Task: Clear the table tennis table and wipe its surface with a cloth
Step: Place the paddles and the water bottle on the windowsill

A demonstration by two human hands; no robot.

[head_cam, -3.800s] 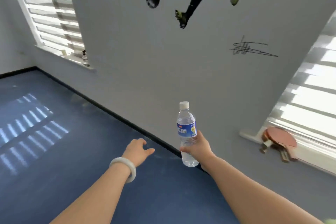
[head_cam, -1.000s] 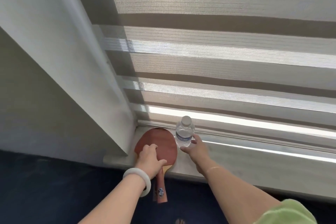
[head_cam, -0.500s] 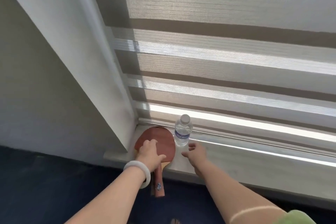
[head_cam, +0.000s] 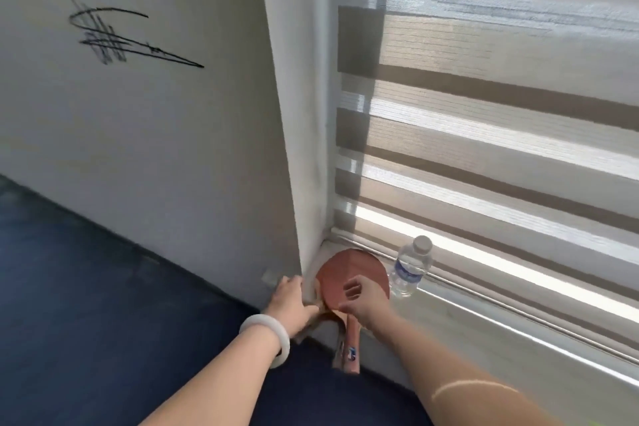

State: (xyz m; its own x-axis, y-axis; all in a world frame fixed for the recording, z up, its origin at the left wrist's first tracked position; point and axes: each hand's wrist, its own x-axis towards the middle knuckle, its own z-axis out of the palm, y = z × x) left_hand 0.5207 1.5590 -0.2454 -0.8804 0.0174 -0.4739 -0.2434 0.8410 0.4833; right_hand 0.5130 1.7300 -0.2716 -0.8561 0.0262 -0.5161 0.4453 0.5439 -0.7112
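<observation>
Bottle: clear plastic water bottle (head_cam: 411, 270) upright on pale windowsill (head_cam: 466, 328), right of red paddles (head_cam: 349, 273).
Left hand (head_cam: 294, 301): fingers resting at paddles' left edge; grip unclear.
Right hand (head_cam: 363, 297): loosely spread, empty, above paddles.

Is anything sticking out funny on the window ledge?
Yes. The paddles lie on the windowsill with their handles poking out past its front edge. The water bottle stands upright and capped beside them; nothing looks spilled.
</observation>
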